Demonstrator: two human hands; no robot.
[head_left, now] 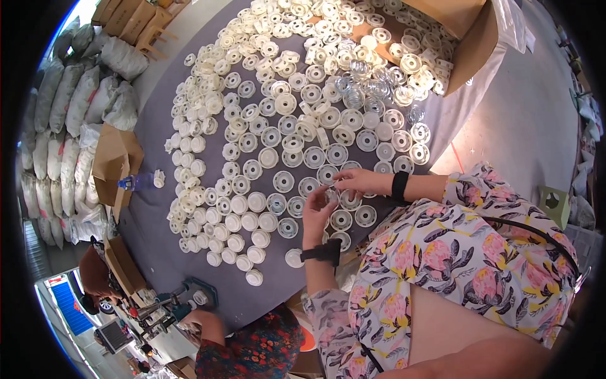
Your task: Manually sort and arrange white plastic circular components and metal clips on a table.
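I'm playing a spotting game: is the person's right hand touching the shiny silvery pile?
Apart. The head view shows several white round pieces between the right hand and the shiny silvery pile.

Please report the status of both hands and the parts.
Left hand, right hand: close together, grip unclear. Round white plastic parts: spread around both hands. No clear obstruction visible.

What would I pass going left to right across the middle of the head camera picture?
Piled sacks → blue-topped bottle → wearer's left hand → wearer's right hand → black wristband → green box.
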